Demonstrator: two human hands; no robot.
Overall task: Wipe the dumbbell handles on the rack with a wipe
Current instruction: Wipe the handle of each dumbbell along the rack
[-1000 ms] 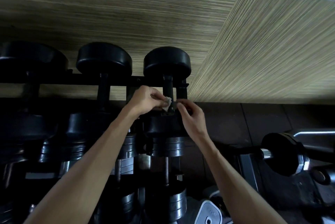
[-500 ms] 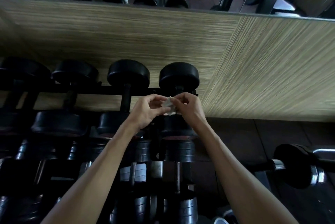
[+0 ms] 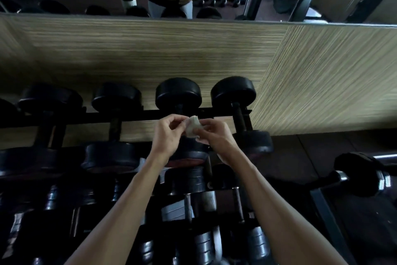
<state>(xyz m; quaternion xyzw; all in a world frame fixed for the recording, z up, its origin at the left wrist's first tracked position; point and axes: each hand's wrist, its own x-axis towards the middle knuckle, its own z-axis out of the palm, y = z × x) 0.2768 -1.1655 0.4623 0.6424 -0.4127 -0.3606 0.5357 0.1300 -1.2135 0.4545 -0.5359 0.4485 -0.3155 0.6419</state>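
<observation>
Dark, shadowed dumbbell handles (image 3: pixel 116 127) below wipe (image 3: pixel 192 126)

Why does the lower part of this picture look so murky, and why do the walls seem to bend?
Head view: light falls on the wood-grain wall, while the rack and its dumbbells lie in deep shadow, with only a few chrome glints. The wide-angle lens bows straight edges. The wipe, pinched between the left hand and right hand, is slightly soft, and the edges smear.

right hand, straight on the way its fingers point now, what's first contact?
The wipe it already pinches, then probably the left hand gripping the wipe's other side. The dumbbell handles seem to lie lower, though depth is unclear.
</observation>
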